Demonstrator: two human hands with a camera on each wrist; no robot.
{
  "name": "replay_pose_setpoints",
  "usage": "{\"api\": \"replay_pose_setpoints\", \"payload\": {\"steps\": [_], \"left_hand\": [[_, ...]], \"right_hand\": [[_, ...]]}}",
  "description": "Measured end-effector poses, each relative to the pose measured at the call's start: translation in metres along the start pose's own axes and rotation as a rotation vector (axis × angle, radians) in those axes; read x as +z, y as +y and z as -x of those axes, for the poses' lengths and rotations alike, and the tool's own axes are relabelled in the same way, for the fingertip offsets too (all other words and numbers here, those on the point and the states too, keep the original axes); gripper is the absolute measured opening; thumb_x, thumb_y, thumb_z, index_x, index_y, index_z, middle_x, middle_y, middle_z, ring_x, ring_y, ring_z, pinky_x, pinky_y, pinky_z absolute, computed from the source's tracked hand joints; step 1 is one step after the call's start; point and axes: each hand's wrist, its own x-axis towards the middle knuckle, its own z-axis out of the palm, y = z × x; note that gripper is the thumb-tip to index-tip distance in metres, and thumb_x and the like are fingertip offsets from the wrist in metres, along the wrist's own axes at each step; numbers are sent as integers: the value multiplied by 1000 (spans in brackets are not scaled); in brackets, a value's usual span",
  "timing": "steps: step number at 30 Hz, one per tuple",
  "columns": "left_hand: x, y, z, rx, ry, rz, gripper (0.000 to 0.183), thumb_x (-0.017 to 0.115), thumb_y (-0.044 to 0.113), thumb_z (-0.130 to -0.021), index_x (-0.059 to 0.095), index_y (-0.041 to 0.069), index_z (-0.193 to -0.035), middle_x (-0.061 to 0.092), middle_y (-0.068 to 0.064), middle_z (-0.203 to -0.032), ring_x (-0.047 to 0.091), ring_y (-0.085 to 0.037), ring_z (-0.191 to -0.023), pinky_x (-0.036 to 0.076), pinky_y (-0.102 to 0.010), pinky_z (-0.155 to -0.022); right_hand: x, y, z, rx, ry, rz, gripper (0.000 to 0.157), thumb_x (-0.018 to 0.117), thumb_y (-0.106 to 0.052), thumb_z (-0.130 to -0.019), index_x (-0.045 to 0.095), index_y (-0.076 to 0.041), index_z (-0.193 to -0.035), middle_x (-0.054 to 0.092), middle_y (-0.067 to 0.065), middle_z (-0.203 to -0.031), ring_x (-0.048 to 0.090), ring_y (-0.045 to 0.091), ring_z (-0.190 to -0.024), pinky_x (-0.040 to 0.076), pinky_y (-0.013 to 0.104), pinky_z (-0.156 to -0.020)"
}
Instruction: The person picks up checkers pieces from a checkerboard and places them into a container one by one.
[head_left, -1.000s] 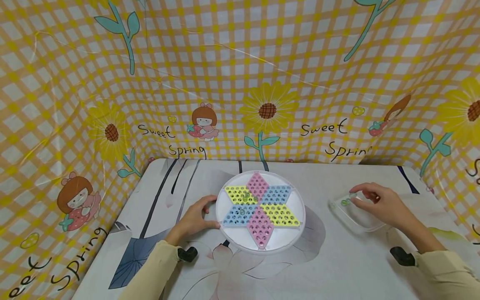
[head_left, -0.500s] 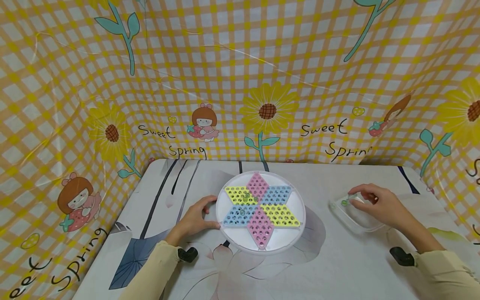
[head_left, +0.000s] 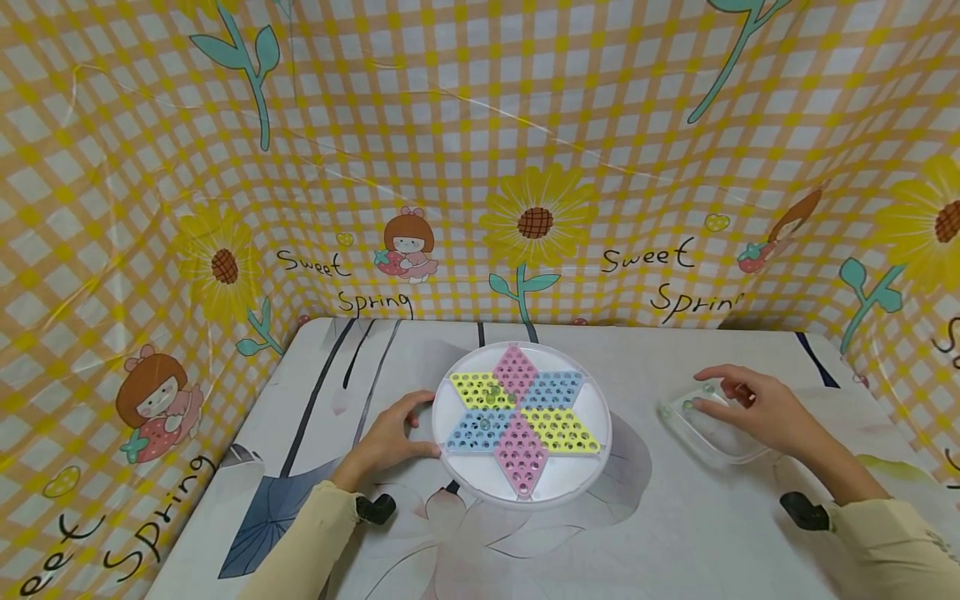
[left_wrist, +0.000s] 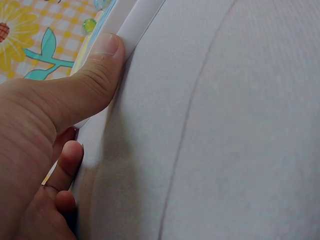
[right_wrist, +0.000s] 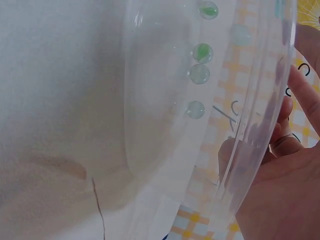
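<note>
A round white Chinese checkers board (head_left: 453, 467), with a pink, yellow and blue star of holes, lies mid-table in the head view. Several glass marbles (head_left: 484, 424) sit on its left half. My left hand (head_left: 390, 437) holds the board's left rim; its thumb (left_wrist: 102, 70) lies on the edge in the left wrist view. My right hand (head_left: 757, 408) hovers at a clear plastic tray (head_left: 705, 450), thumb and index finger apart, no marble visible between them. Marbles with green swirls (right_wrist: 202, 52) and paler marbles (right_wrist: 199, 74) lie in the tray.
The white patterned table cover (head_left: 540, 550) reaches back to a yellow checked cloth wall (head_left: 465, 133) that also rises at both sides. Bare tabletop separates the board from the tray. A black strap piece (head_left: 805, 512) sits at my right cuff.
My right thumb and index finger have spread apart, the index finger rising slightly, and a marble now shows beside it over the tray. My left hand and the board have stayed still.
</note>
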Motion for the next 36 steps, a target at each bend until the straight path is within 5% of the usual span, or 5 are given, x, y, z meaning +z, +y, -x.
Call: {"api": "replay_pose_setpoints", "payload": {"steps": [19, 36], "left_hand": [[-1, 1, 0, -39, -5, -6, 88, 95, 23, -74, 50, 17, -149, 53, -1, -105, 48, -18, -96, 39, -37, -84], [-1, 1, -1, -11, -6, -15, 87, 95, 23, -74, 51, 16, -148, 52, -4, -100, 47, -19, -93, 38, -36, -81]], "right_hand": [[-1, 0, -2, -12, -5, 29, 36, 80, -24, -91, 68, -11, -123, 47, 9, -90, 41, 13, -72, 32, 29, -56], [-5, -13, -18, -113, 0, 32, 32, 80, -18, -91, 69, -16, -120, 54, 5, -92, 48, 12, -70, 39, 27, -57]]}}
